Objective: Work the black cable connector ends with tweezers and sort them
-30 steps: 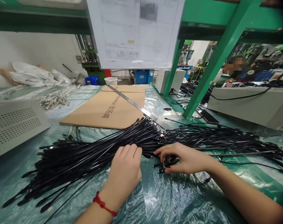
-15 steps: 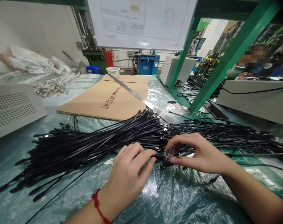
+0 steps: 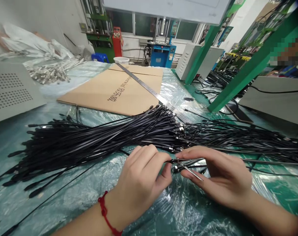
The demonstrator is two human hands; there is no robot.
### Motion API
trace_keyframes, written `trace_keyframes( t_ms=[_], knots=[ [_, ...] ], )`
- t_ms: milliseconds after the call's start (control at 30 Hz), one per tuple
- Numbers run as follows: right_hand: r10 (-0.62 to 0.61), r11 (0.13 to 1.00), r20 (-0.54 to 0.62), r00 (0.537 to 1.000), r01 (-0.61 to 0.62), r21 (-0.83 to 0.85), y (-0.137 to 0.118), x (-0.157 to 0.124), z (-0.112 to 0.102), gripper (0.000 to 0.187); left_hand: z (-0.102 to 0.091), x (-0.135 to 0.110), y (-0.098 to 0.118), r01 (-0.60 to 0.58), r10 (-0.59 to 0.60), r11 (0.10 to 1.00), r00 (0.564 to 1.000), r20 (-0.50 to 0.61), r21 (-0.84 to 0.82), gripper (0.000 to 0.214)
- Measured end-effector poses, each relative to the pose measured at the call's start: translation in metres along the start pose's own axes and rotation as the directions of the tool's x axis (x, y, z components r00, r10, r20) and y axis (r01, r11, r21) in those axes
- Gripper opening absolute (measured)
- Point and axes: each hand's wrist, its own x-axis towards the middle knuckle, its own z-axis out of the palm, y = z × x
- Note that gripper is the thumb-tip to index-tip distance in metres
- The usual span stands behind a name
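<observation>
My left hand, with a red cord bracelet at the wrist, is closed in a pinch around the end of a black cable. Facing it, my right hand holds a small two-armed metal tool between thumb and fingers. Its arms spread apart toward my palm, and its tip is close to the cable end; whether they touch I cannot tell. Just beyond my hands lies a thick bundle of black cables with metal plugs at its right end. A second pile of black cables spreads to the right.
Plastic film covers the green table. Behind the cables, a steel ruler lies across a flat cardboard sheet. A perforated grey box stands at left, a green post at right. A white board hangs ahead.
My view has tilted down and shifted slightly left. The metal tool has turned in my right hand, so its two arms now show spread apart. My left hand keeps its pinch.
</observation>
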Motion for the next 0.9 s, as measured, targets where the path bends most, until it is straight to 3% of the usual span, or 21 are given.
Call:
trace_keyframes(
  t_ms=[467, 900],
  knots=[
    [-0.049, 0.996, 0.011, 0.999, 0.05, -0.077, -0.0034, 0.0021, 0.005, 0.039, 0.0018, 0.001, 0.0017, -0.017, 0.017, 0.999, 1.0, 0.01, 0.039, 0.011],
    [0.017, 0.996, -0.015, 1.0, -0.018, -0.086, -0.0071, 0.0025, 0.006, 0.037, 0.0, 0.0017, 0.0028, -0.048, 0.047, 0.995, 0.999, 0.02, 0.085, 0.013]
  ],
)
